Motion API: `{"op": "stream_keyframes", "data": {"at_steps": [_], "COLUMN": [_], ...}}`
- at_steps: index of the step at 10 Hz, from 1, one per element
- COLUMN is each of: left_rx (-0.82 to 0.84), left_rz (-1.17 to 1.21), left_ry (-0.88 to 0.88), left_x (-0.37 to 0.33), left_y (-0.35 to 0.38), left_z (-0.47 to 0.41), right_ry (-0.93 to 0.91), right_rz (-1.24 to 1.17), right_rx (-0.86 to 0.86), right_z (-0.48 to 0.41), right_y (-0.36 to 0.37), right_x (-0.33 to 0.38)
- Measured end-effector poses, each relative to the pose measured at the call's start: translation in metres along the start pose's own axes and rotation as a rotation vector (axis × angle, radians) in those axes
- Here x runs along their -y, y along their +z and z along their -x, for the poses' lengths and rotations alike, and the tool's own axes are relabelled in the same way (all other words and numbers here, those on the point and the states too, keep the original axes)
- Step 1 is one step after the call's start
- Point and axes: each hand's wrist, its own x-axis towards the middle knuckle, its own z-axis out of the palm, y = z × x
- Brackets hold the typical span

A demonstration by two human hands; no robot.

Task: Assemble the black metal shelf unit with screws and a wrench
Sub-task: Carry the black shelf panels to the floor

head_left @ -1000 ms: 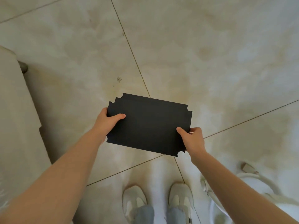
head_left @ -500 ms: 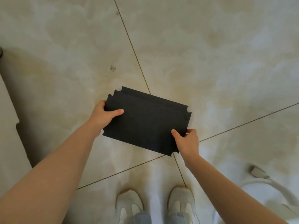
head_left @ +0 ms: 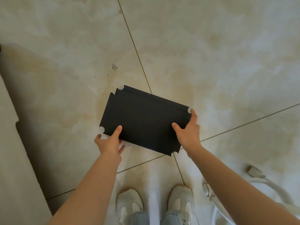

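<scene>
I see white sneakers point(head_left: 129, 203) nearest the camera. Above them the left hand point(head_left: 110, 143) pinches the near-left corner of the black shelf panel point(head_left: 144, 120), thumb on top, and the right hand point(head_left: 188, 132) grips its right short edge. The panel, possibly two stacked, is tilted above the marbled floor tiles point(head_left: 211, 54).

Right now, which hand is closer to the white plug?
Right. The right hand grips the black panel by its right edge, above-left of the white plug; the left hand holds its left corner, farther away.
</scene>
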Motion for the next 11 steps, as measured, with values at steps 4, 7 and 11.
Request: {"op": "stream_keyframes", "data": {"at_steps": [4, 7, 11], "left_rx": [0.075, 0.105, 0.153], "left_rz": [0.054, -0.218, -0.486], "left_ry": [0.087, 0.345, 0.422], "left_x": [-0.025, -0.074, -0.080], "left_y": [0.021, 0.040, 0.035], "left_z": [-0.002, -0.014, -0.014], "right_ry": [0.138, 0.360, 0.396], "right_rz": [-0.041, -0.291, -0.317], "right_rx": [0.041, 0.060, 0.173], "right_z": [0.005, 0.024, 0.031], "right_y": [0.016, 0.052, 0.054], "right_x": [-0.006, -0.004, -0.002]}}
